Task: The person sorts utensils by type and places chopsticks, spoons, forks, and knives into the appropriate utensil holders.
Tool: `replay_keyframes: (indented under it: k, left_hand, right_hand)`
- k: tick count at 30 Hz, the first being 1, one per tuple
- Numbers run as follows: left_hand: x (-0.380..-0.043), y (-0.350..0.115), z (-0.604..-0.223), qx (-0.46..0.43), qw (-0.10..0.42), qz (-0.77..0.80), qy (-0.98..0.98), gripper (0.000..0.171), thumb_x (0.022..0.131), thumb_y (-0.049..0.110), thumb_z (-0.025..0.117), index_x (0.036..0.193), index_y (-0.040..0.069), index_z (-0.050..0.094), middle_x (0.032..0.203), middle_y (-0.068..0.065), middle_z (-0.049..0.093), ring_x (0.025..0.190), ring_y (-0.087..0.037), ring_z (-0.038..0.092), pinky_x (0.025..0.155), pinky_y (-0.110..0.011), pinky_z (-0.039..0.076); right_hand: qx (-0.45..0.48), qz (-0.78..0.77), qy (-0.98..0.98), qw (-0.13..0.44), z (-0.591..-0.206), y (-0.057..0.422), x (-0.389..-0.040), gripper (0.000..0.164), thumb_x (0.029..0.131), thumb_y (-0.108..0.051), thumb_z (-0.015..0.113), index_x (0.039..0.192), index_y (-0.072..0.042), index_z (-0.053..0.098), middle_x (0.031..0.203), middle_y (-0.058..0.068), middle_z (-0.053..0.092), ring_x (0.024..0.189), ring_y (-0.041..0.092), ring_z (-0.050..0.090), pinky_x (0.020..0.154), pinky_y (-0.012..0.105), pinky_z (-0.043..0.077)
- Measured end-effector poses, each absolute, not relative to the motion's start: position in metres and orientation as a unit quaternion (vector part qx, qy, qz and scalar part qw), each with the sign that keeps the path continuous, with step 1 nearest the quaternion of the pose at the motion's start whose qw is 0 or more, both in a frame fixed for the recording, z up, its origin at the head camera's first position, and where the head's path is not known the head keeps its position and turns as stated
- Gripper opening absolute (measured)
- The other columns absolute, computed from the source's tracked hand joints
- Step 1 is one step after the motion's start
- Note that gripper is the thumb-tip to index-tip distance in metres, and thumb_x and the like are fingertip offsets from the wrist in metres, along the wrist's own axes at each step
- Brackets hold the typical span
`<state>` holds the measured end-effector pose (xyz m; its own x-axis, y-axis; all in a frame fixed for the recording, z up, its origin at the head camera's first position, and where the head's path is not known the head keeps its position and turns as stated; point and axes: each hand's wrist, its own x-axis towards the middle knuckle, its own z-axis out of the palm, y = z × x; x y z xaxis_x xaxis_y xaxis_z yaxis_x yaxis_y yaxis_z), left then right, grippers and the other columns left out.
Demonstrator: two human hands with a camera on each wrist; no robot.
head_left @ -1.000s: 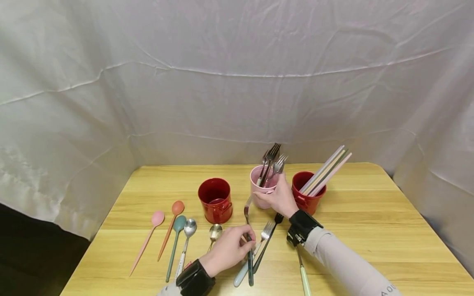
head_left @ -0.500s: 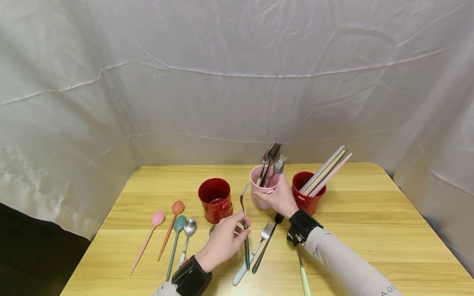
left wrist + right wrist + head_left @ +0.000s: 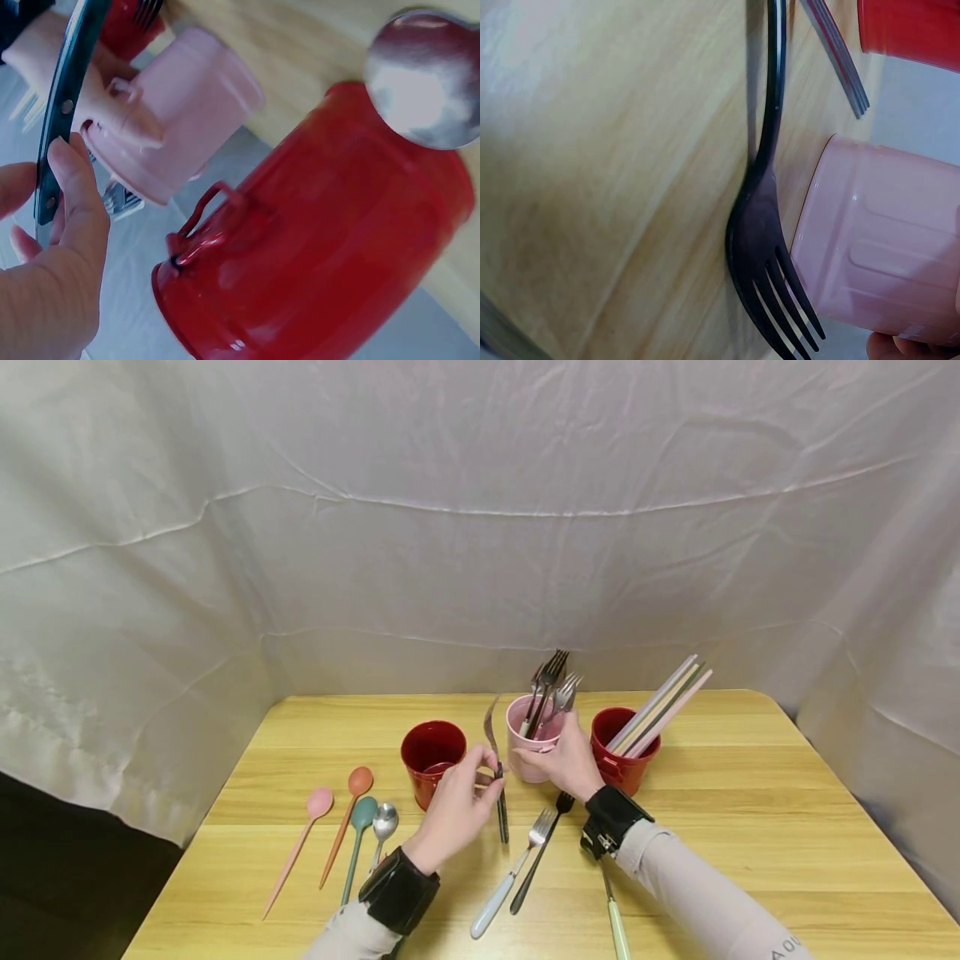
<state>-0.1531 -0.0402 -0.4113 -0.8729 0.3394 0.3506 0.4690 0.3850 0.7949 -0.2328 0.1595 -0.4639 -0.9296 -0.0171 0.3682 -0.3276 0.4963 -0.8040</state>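
Note:
In the head view my left hand (image 3: pixel 457 802) pinches a fork (image 3: pixel 503 818) between thumb and fingers, its tines up and its handle down, just left of the pink cup (image 3: pixel 513 733). The left wrist view shows the fork's dark green riveted handle (image 3: pixel 66 105) in the fingertips. My right hand (image 3: pixel 562 764) grips the pink cup at its side, the thumb lying across the front. Several forks (image 3: pixel 553 672) stand in that cup, tines up. Below the cup lie a black fork (image 3: pixel 536 860) and a fork with a pale blue handle (image 3: pixel 492 906).
An upright red cup (image 3: pixel 433 747) stands behind my left hand. To the right, another red cup (image 3: pixel 618 768) holds several straws (image 3: pixel 663 710). Pink, orange, teal and metal spoons (image 3: pixel 385 822) lie at the left. A light green handle (image 3: pixel 618 931) lies near the front edge.
My left hand has lifted the fork and carried it away from me, up beside the pink cup, uncovering the pale-blue-handled fork. The right hand has stayed on the cup.

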Motion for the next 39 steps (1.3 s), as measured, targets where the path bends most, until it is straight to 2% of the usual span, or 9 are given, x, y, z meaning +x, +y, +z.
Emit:
replay_keyframes:
  k: [6,10,15,23,32,39]
  left_hand:
    - [-0.166,-0.030,-0.394,-0.248,0.106,-0.512,-0.816,0.018,0.089,0.001,0.060,0.098,0.008,0.046,0.105,-0.014,0.065,0.087,-0.017,0.068,0.073,-0.027,0.055]
    - [-0.177,-0.022,-0.379,-0.257,0.143,-0.522,-0.801,0.018,0.089,0.001,0.060,0.098,0.007,0.046,0.105,-0.011,0.067,0.087,-0.018,0.068,0.076,-0.028,0.055]
    - [-0.192,-0.014,-0.359,-0.267,0.187,-0.523,-0.788,0.017,0.090,0.000,0.060,0.099,0.006,0.047,0.104,-0.009,0.066,0.088,-0.021,0.068,0.076,-0.028,0.055]
    - [-0.214,-0.005,-0.339,-0.273,0.246,-0.497,-0.786,0.012,0.091,0.006,0.060,0.098,0.007,0.051,0.105,-0.005,0.067,0.087,-0.014,0.066,0.076,-0.028,0.055]
    - [-0.233,0.010,-0.344,-0.241,0.249,-0.461,-0.817,0.011,0.091,0.010,0.062,0.097,0.011,0.054,0.100,-0.004,0.068,0.086,-0.014,0.067,0.074,-0.027,0.055]
    - [-0.236,0.018,-0.357,-0.214,0.230,-0.426,-0.849,0.013,0.089,0.012,0.065,0.097,0.013,0.054,0.096,-0.005,0.069,0.083,-0.015,0.067,0.071,-0.031,0.055]
  right_hand:
    - [0.108,0.489,-0.851,0.161,-0.464,0.160,-0.233,0.086,0.064,-0.034,0.086,0.129,-0.006,0.036,0.112,0.010,0.057,0.098,0.025,0.057,0.084,0.042,0.050]
    - [0.108,0.490,-0.851,0.156,-0.464,0.160,-0.233,0.087,0.065,-0.032,0.086,0.130,-0.006,0.035,0.111,0.011,0.059,0.096,0.026,0.057,0.082,0.042,0.050]
    - [0.105,0.487,-0.852,0.161,-0.463,0.160,-0.232,0.089,0.065,-0.026,0.086,0.133,-0.004,0.032,0.118,0.016,0.058,0.104,0.029,0.057,0.090,0.047,0.048]
    - [0.120,0.497,-0.845,0.154,-0.462,0.159,-0.232,0.089,0.065,-0.023,0.087,0.133,-0.006,0.032,0.117,0.012,0.057,0.102,0.026,0.057,0.089,0.046,0.048]
    - [0.125,0.502,-0.841,0.159,-0.461,0.159,-0.231,0.091,0.065,-0.025,0.087,0.135,-0.007,0.032,0.120,0.012,0.056,0.104,0.027,0.057,0.092,0.046,0.048]
    - [0.133,0.506,-0.836,0.167,-0.463,0.159,-0.231,0.092,0.064,-0.026,0.087,0.136,-0.007,0.032,0.120,0.012,0.057,0.105,0.027,0.056,0.093,0.048,0.046]
